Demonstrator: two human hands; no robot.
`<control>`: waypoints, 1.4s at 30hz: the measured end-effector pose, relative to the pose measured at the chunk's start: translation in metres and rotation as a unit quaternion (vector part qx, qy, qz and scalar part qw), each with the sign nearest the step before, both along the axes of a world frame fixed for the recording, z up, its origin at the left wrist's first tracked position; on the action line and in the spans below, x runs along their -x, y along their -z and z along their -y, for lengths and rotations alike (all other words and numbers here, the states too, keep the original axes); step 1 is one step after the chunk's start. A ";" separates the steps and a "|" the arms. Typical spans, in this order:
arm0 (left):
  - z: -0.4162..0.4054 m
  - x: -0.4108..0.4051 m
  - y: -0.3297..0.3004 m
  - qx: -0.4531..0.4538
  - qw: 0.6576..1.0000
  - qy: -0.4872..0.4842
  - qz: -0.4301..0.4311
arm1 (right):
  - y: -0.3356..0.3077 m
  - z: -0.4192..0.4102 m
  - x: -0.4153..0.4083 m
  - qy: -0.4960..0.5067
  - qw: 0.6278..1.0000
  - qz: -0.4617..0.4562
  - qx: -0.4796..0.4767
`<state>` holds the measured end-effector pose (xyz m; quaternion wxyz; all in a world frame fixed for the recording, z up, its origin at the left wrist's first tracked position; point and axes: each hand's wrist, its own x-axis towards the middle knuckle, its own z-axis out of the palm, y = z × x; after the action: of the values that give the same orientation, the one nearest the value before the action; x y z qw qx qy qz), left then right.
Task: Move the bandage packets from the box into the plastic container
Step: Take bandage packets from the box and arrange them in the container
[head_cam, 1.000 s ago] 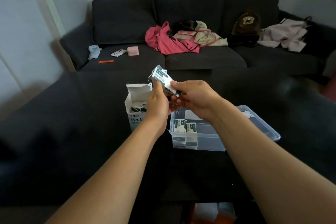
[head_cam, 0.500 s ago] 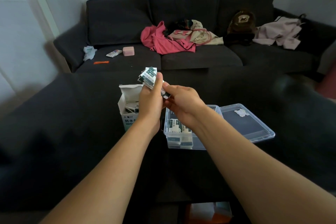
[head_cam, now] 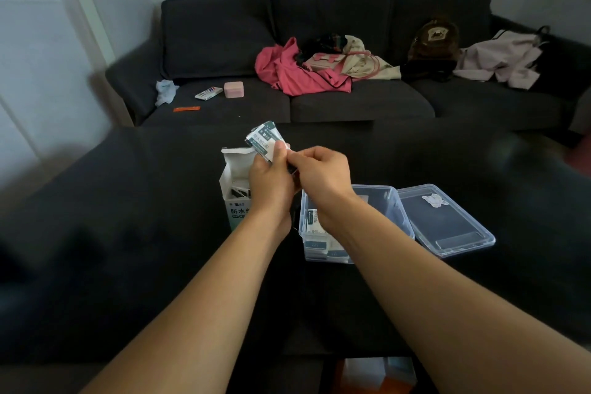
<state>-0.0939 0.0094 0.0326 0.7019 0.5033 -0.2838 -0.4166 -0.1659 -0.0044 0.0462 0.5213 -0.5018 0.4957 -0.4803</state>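
Left hand: the left hand (head_cam: pixel 270 177) is gripping a small stack of bandage packets (head_cam: pixel 264 139) between thumb and fingers, lifting it above the box; the packets are fanning out at the top, probably so that one can be peeled off
Right hand: the right hand (head_cam: pixel 321 174) is pinching narrowly at the lower edge of the same stack, touching the left hand; whether it is pulling out one packet or just squaring the bundle cannot be told
Box: the white cardboard box (head_cam: pixel 235 193) is standing upright on the dark table (head_cam: pixel 128 233) with its flap open; more packets are showing inside, so the emptying is not yet done
Container: the clear plastic container (head_cam: pixel 388 201) is sitting just beside the box, on its right, keeping the carry short; a few packets (head_cam: pixel 311 225) are already lying stacked at its near end, partly hidden behind the right forearm
Lid: the clear lid (head_cam: pixel 447 224) is lying open against the container's right side, leaving the top free for dropping packets in
Stage, as a judgement: mid-task; the held stack is likely heading down and right into the container next;
Risk: loose packets could be slipping from the fanned stack
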 end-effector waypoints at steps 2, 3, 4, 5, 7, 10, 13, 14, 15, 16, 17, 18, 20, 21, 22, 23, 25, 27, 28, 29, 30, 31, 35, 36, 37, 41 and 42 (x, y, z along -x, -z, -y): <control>-0.002 -0.001 -0.002 0.008 1.000 -0.003 0.028 | -0.005 0.005 0.005 0.035 0.992 -0.098 0.072; -0.003 -0.002 -0.003 0.013 0.998 -0.004 0.064 | -0.008 0.006 0.008 0.050 0.987 -0.113 0.106; -0.005 -0.002 -0.003 0.016 0.994 0.002 0.111 | -0.010 0.008 0.013 0.045 0.983 -0.114 0.136; -0.006 -0.002 -0.004 0.017 0.987 0.018 0.158 | -0.012 0.010 0.017 0.014 0.980 -0.112 0.163; -0.010 0.001 -0.004 0.012 0.972 0.081 0.222 | -0.014 0.010 0.022 -0.060 0.965 -0.143 0.210; -0.013 0.005 -0.002 0.002 0.935 0.118 0.333 | -0.011 0.011 0.024 -0.050 0.937 -0.201 0.282; -0.010 0.003 0.000 -0.014 0.931 0.099 0.352 | -0.010 0.017 0.026 -0.028 0.937 -0.206 0.280; -0.010 0.003 0.000 -0.021 0.928 0.094 0.359 | -0.009 0.019 0.027 -0.027 0.936 -0.207 0.284; -0.010 0.003 0.000 -0.026 0.925 0.093 0.368 | -0.009 0.019 0.027 -0.033 0.933 -0.210 0.292; -0.009 0.002 0.000 -0.030 0.921 0.092 0.377 | -0.008 0.018 0.027 -0.043 0.925 -0.225 0.303; -0.009 0.002 0.000 -0.034 0.917 0.091 0.387 | -0.007 0.018 0.026 -0.052 0.912 -0.250 0.320; -0.009 0.002 0.000 -0.038 0.912 0.091 0.398 | -0.006 0.017 0.026 -0.058 0.897 -0.283 0.334; -0.011 0.004 -0.001 -0.034 0.904 0.099 0.414 | -0.004 0.018 0.026 -0.060 0.880 -0.327 0.338; -0.011 0.005 -0.001 -0.028 0.904 0.108 0.413 | -0.003 0.020 0.028 -0.059 0.880 -0.338 0.329; -0.011 0.006 0.000 -0.024 0.906 0.117 0.405 | -0.003 0.022 0.029 -0.059 0.882 -0.348 0.314; -0.011 0.007 0.001 -0.022 0.909 0.121 0.398 | -0.003 0.023 0.030 -0.062 0.887 -0.349 0.295; -0.008 0.007 0.002 -0.017 0.919 0.119 0.376 | -0.006 0.023 0.033 -0.081 0.918 -0.301 0.244; -0.005 0.006 0.004 -0.008 0.941 0.125 0.314 | -0.013 0.022 0.037 -0.107 0.960 -0.189 0.175; -0.004 0.004 0.004 -0.004 0.951 0.130 0.281 | -0.016 0.022 0.040 -0.123 0.973 -0.134 0.144; -0.004 0.003 0.003 -0.002 0.957 0.134 0.259 | -0.018 0.023 0.045 -0.142 0.978 -0.092 0.119; -0.004 0.002 0.003 -0.004 0.959 0.137 0.248 | -0.019 0.024 0.050 -0.168 0.979 -0.065 0.100; -0.004 0.002 0.003 -0.007 0.960 0.139 0.244 | -0.019 0.025 0.054 -0.197 0.975 -0.050 0.085; -0.004 0.002 0.003 -0.015 0.947 0.128 0.294 | -0.016 0.027 0.064 -0.267 0.963 -0.041 0.026; -0.005 0.002 0.004 -0.013 0.941 0.122 0.315 | -0.015 0.027 0.064 -0.272 0.961 -0.045 0.017; -0.005 0.002 0.004 -0.012 0.935 0.119 0.334 | -0.015 0.026 0.064 -0.274 0.960 -0.049 0.013; -0.008 0.004 0.006 -0.013 0.917 0.139 0.374 | -0.016 0.026 0.067 -0.243 0.968 -0.064 -0.005; -0.008 0.003 0.006 -0.012 0.911 0.139 0.388 | -0.018 0.028 0.070 -0.230 0.971 -0.064 -0.019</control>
<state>-0.0973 0.0172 0.0266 0.4654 0.5889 -0.5957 -0.2858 -0.2358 -0.0322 0.0639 0.5942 -0.6219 0.4090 -0.3048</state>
